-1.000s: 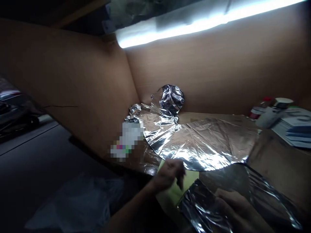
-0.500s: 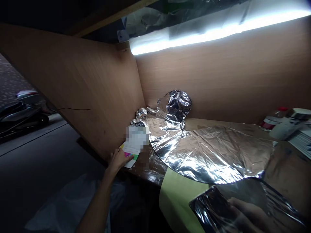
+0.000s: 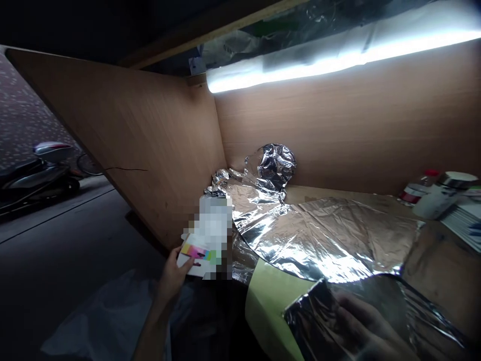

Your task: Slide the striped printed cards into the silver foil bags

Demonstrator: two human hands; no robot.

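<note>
A white printed packet point(image 3: 191, 268) with a yellow, pink and green band is pinched in my left hand point(image 3: 175, 271), by the left panel. Its far part is blurred out by pixel blocks. At lower right, my right hand point(image 3: 364, 321) closes its fingers on a folded piece of foil point(image 3: 311, 318), dark and shiny; part of that hand looks dim, and the exact grip is hard to see. A wide silver foil sheet point(image 3: 330, 235) lies between and beyond the hands. Under its near edge is a yellow-green sheet point(image 3: 270, 306).
Wooden panels point(image 3: 330, 135) close off the left and back, beneath a lit tube lamp point(image 3: 300, 72). Crumpled foil point(image 3: 276, 163) leans at the back. A red-capped bottle point(image 3: 419, 188) and a pale flask point(image 3: 438, 200) stand right. Outside at left is a scooter point(image 3: 45, 165).
My left hand has drawn the packet slightly nearer and tilted it, showing more of its coloured band. My right hand, with the foil piece, has shifted a little up and left.
</note>
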